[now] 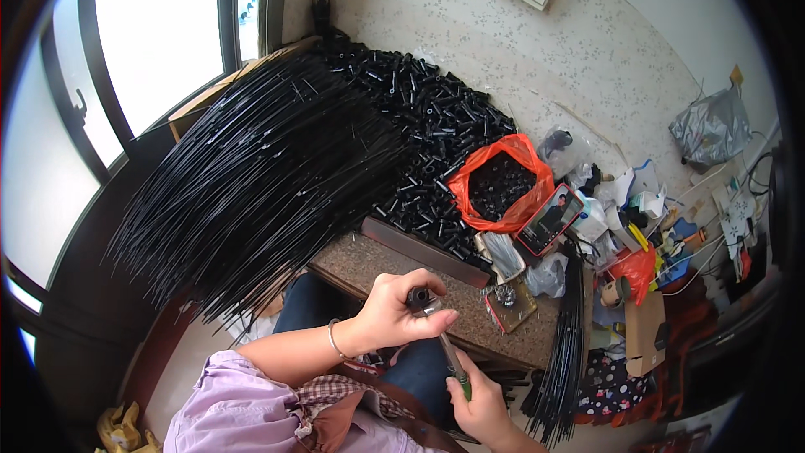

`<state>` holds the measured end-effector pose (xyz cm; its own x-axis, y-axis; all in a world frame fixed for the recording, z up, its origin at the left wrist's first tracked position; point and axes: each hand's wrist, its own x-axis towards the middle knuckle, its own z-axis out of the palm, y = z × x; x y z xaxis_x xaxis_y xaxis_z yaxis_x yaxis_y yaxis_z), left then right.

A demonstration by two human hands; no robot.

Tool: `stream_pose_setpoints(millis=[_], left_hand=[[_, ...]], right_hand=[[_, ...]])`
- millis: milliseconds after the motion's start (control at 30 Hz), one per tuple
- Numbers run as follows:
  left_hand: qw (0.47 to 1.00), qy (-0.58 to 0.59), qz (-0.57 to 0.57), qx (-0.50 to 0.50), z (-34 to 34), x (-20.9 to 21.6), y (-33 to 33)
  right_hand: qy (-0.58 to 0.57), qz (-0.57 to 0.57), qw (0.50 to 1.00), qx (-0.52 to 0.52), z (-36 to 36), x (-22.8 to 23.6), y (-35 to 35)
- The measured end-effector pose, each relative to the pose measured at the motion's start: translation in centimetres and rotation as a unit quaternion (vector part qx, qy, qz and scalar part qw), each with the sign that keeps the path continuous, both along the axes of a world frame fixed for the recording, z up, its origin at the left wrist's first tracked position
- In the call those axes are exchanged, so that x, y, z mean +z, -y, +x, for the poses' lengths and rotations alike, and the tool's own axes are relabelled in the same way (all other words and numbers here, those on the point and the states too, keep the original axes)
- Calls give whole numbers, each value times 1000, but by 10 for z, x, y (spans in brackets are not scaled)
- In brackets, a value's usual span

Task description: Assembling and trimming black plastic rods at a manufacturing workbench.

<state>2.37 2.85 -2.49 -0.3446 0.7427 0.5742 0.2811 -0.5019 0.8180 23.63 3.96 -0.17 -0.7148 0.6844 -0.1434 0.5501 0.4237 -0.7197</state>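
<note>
In front of my body, my left hand (pixel 397 312) curls its fingers and thumb round a short black tubular part (pixel 418 295), its round end facing up. Below it, my right hand (pixel 481 409) grips a green-handled tool with a metal shaft (pixel 454 359). The shaft slants up to the left hand's thumb, close by the black part; its tip is hidden there, so I cannot tell what kind of tool it is. Past the hands, a big heap of similar short black tubes (pixel 436 109) covers the back of the stone-topped table (pixel 344 262).
Long thin black rods (pixel 260 168) fan out at left; another bundle (pixel 560 361) hangs off the right edge. A red plastic bag (pixel 459 201) holds small black pieces. Nearby are a propped phone (pixel 549 218), a tray of small metal parts (pixel 508 309) and a brown strip (pixel 423 252).
</note>
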Motion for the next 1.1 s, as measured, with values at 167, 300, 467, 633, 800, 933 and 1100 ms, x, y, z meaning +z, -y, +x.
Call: stream_pose_setpoints(millis=[167,300,467,633,800,933,1100], left_hand=[[999,35,2,5,4,25,11],[997,73,19,-5,1,23,12],[994,86,49,39,10,10,10],[989,132,10,-61,4,23,13],[992,109,-38,-55,5,21,19],[989,82,-6,-122,4,10,25],[975,150,20,-165,-1,29,30]], right_hand=[[-194,-110,974,41,-6,-24,6],[-185,1,983,-3,-18,-25,11],[-171,-38,985,2,-19,-36,19],[-198,-57,978,4,-15,-35,-21],[-16,214,973,-89,7,-99,-86],[120,317,934,-115,11,-139,-93],[104,366,920,-89,18,-151,-99]])
